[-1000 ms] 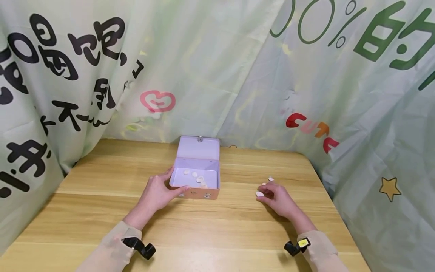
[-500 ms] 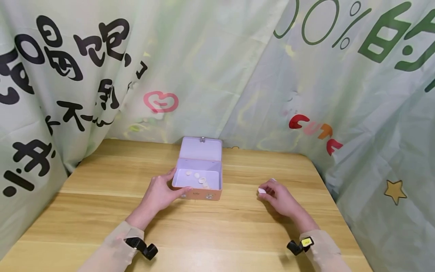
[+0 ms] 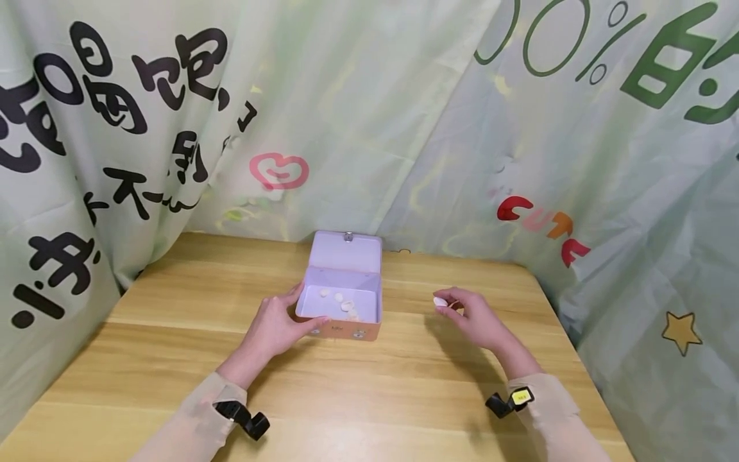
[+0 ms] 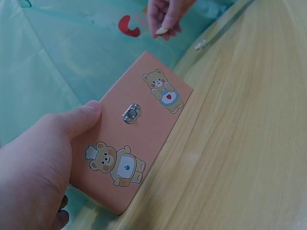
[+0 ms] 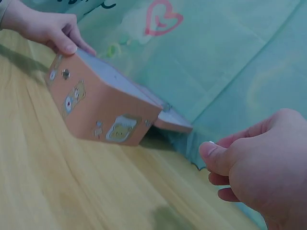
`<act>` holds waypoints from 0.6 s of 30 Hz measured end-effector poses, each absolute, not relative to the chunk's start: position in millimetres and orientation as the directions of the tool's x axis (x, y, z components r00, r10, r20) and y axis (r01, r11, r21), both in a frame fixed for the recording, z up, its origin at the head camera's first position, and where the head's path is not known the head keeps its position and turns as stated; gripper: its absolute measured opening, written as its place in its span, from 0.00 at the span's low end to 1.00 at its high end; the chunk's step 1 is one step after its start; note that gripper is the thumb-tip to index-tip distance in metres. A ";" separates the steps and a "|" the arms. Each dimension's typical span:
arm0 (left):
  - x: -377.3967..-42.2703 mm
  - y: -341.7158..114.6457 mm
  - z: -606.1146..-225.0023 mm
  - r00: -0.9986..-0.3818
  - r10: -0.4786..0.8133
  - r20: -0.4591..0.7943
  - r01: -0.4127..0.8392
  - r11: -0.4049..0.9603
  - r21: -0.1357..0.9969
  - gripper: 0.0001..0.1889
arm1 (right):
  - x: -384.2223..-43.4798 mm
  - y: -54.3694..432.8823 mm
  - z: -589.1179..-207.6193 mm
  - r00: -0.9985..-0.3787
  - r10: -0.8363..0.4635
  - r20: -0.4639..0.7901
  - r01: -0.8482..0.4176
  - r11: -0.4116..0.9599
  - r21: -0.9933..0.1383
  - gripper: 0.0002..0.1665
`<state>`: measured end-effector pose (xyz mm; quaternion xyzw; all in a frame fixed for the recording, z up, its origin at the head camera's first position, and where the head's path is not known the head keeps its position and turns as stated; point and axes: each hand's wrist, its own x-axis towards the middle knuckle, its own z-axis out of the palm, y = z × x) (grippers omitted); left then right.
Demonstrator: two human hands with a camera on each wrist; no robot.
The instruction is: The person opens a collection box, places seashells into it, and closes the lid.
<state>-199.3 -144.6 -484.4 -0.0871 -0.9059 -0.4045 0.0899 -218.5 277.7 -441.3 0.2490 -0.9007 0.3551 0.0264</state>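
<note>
My left hand [image 3: 277,326] grips the left front corner of a small tin box [image 3: 346,330], thumb against its front wall. The box is salmon outside with printed bears and lilac inside. Its hinged lid [image 3: 346,251] stands open at the back. Several small pale flat pieces [image 3: 339,297] lie scattered on the box floor. To the right, my right hand [image 3: 476,319] pinches a small white shell-like piece [image 3: 441,301] between thumb and fingertips, raised above the table. Only a sliver of that white piece [image 5: 211,142] shows in the right wrist view.
The wooden table [image 3: 358,398] carries the box. Small white pieces [image 4: 200,44] lie on it near the right hand in the left wrist view. A printed curtain [image 3: 358,115] hangs close behind the table and along both sides.
My right hand has pinched the white piece and lifted it off the table, moving slightly forward and left. My left hand keeps its grip on the box. The head view has shifted slightly.
</note>
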 end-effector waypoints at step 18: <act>-199.3 -147.2 -488.2 -0.963 0.095 0.252 0.252 0.651 0.716 0.59 | -236.8 233.5 -427.9 -0.845 -0.468 0.261 -0.510 0.556 -0.656 0.15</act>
